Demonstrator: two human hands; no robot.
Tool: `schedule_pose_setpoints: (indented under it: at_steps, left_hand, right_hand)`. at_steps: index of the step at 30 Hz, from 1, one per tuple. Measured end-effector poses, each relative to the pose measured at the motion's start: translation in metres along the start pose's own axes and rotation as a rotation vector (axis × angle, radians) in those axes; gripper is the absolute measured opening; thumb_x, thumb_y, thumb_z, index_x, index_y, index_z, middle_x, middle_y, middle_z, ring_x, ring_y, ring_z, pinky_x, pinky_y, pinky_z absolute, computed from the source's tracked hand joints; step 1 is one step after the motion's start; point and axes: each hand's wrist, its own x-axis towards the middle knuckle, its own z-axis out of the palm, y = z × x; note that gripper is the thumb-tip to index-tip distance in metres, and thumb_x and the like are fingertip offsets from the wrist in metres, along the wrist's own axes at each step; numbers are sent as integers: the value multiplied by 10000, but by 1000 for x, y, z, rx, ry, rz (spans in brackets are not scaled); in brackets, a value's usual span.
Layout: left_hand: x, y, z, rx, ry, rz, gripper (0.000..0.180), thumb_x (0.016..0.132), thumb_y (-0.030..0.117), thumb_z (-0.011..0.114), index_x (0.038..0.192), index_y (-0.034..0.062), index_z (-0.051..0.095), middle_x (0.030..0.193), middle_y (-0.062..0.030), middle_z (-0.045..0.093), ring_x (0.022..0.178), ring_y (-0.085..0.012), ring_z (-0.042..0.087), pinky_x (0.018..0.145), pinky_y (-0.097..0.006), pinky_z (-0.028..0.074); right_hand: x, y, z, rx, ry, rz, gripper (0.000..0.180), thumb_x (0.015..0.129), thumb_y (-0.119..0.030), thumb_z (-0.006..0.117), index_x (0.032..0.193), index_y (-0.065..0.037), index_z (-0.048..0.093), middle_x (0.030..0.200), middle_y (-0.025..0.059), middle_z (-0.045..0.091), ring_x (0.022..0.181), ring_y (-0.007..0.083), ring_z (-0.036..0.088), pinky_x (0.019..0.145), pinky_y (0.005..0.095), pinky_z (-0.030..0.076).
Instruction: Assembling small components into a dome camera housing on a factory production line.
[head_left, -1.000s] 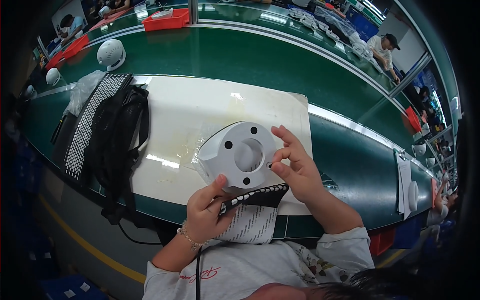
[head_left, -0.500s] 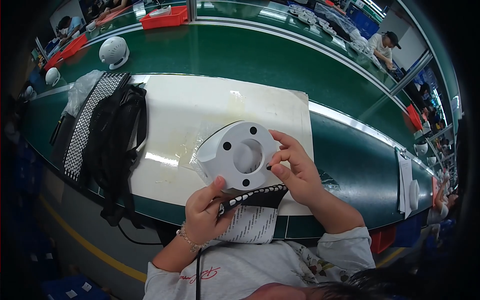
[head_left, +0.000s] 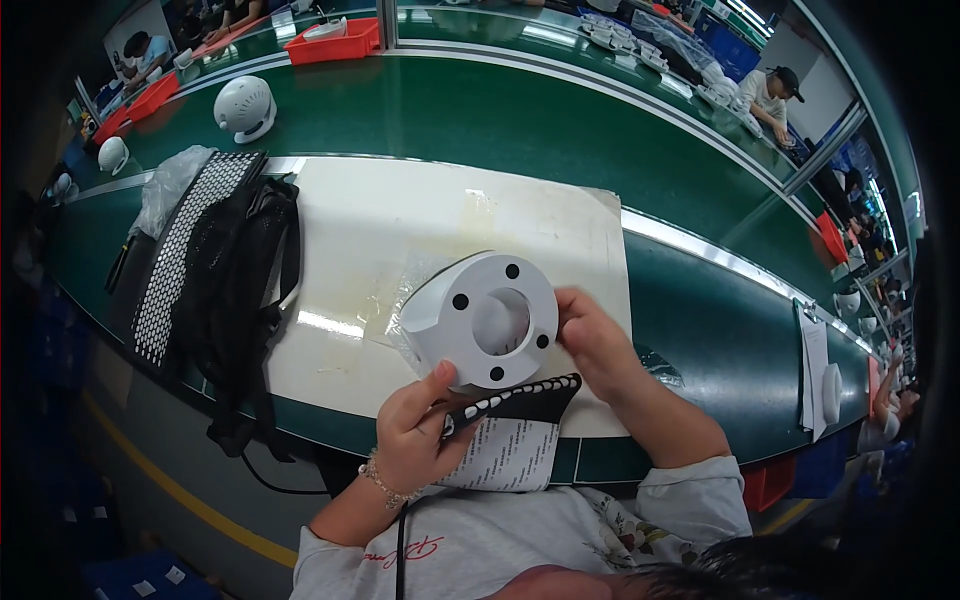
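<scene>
A white round-based device [head_left: 430,320] is tilted up above the board, its ring-shaped underside turned toward me. Several black round pads [head_left: 460,301] sit around the ring's opening. My left hand [head_left: 415,425] presses its thumb to the lower rim, while its fingers grip a curled black sheet with rows of holes [head_left: 515,396] and a printed white backing. On the opposite rim rests my right hand [head_left: 597,345], its fingers curled at the edge and partly hidden; no loose pad shows in it.
A cream board [head_left: 340,230] covers the table under my hands. Black mesh cloth [head_left: 235,270] and a perforated black sheet [head_left: 185,265] lie at the left. A white device [head_left: 245,106] stands on the green belt; a clipboard [head_left: 813,370] lies far right.
The small black pad that was between my right fingers now sits on the ring's right side. My right hand has shifted to the rim with its fingers curled.
</scene>
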Motion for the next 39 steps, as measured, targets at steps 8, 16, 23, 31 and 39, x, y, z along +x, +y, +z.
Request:
schedule_pose_setpoints:
  at_steps: [8, 16, 23, 31, 39]
  left_hand:
    - [0, -1, -10, -26, -68, 41, 200, 611, 21, 711, 785, 8, 612, 1216, -164, 467, 725, -189, 588, 617, -281, 481]
    - [10, 5, -9, -71, -70, -24, 218, 595, 32, 684, 796, 2, 607, 1084, -103, 572, 715, -186, 591, 616, -279, 481]
    - [12, 7, -7, -66, -85, -46, 234, 619, -7, 694, 814, 1, 564, 918, -101, 608, 740, -217, 580, 636, -288, 465]
    - [9, 14, -4, -64, -116, -139, 204, 645, -18, 662, 833, -18, 584, 825, -108, 579, 699, -210, 564, 624, -267, 442]
    - [5, 18, -2, -24, -114, -275, 176, 702, -1, 632, 863, -28, 566, 806, -85, 546, 698, -160, 539, 638, -246, 426]
  right_hand:
    - [29, -36, -28, 297, 105, 164, 350, 765, -199, 525, 1045, 8, 487, 946, 103, 577, 850, 161, 567, 748, 274, 461]
    - [99, 11, -174, -1794, 640, -329, 200, 817, -106, 493, 994, -51, 569, 969, 88, 575, 874, 253, 547, 806, 332, 423]
    - [108, 57, -266, -1666, 815, 163, 255, 805, -125, 432, 1007, -87, 582, 1035, 82, 565, 1008, 290, 501, 774, 446, 414]
    - [119, 56, -120, -1018, 218, -387, 252, 847, -124, 371, 976, -56, 577, 1019, 141, 562, 1001, 286, 490, 904, 386, 346]
    - [110, 41, -112, -1140, -46, -314, 209, 828, -163, 487, 977, -52, 583, 1045, 95, 573, 1018, 250, 493, 888, 345, 381]
